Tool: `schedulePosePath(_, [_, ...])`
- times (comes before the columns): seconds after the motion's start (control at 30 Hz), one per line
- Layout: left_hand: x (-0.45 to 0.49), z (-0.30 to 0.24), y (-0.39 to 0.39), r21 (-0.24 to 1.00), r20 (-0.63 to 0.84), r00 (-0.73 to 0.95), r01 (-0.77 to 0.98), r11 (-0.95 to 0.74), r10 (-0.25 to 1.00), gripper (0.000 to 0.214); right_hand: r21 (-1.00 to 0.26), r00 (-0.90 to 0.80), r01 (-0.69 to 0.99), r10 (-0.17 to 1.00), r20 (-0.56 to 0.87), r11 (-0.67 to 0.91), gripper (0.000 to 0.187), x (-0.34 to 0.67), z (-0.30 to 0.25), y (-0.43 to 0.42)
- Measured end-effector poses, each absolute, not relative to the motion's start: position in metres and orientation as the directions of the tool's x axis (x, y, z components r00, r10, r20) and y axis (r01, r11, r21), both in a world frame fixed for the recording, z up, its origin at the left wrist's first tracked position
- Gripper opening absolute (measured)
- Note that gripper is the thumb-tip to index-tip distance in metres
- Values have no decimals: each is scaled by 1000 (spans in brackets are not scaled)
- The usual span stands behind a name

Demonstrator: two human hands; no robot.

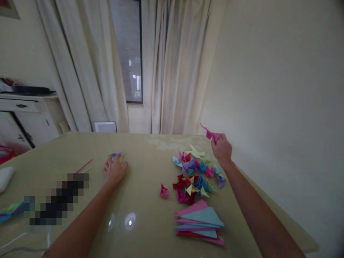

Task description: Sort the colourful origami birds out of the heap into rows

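Observation:
My left hand (pixel 115 167) reaches palm down over small purple and yellow folded papers (pixel 117 154) on the table, its thumb and fingers apart. Its fingertips partly cover those papers, so I cannot tell how firmly it touches them. Raised above the table's right side, my right hand (pixel 222 147) is closed on a pink origami piece (pixel 211 134) with a thin curved end sticking out to the left. Below and left of that hand lies a heap of colourful origami pieces (pixel 190 168). A single pink origami piece (pixel 164 191) sits apart, left of the heap.
Nearer me lies a fanned stack of folded paper sheets (pixel 200 224). At the left are thin paper strips (pixel 84 166), a pixelated dark patch, coloured papers (pixel 12 211), a white object (pixel 5 178) and cables (pixel 24 249). A wall (pixel 282 125) borders the table (pixel 145 222) on the right.

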State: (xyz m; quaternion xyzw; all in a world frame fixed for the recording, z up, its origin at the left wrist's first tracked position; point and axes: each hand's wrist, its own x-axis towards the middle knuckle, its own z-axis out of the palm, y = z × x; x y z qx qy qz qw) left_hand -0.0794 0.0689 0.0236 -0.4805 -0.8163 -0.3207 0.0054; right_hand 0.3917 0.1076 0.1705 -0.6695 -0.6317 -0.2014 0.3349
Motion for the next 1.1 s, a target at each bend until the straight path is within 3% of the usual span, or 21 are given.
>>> schedulePosePath(0.2, [-92, 20, 88, 447, 276, -467, 836, 318, 840, 58, -79, -64, 989, 835, 546, 128, 30, 382, 142, 123])
schedulePosePath(0.33, [-98, 15, 95, 398, 273, -419, 869, 295, 866, 52, -85, -109, 981, 849, 517, 177, 27, 371, 132, 120])
schedulePosePath(0.5, [-99, 11, 99, 362, 290, -393, 889, 280, 873, 51, -222, -126, 919, 778, 615, 324, 24, 347, 155, 111])
schedulePosePath(0.67, [-102, 12, 111, 345, 362, -429, 886, 309, 827, 66, -353, -98, 774, 651, 753, 525, 20, 326, 179, 94])
schedulePosePath(0.93, [-116, 12, 136, 476, 288, -356, 859, 190, 889, 54, -364, -116, 717, 616, 779, 595, 18, 328, 195, 73])
schedulePosePath(1.1, [-125, 16, 136, 636, 252, -409, 753, 168, 877, 47, -362, -142, 677, 597, 790, 641, 16, 322, 203, 61])
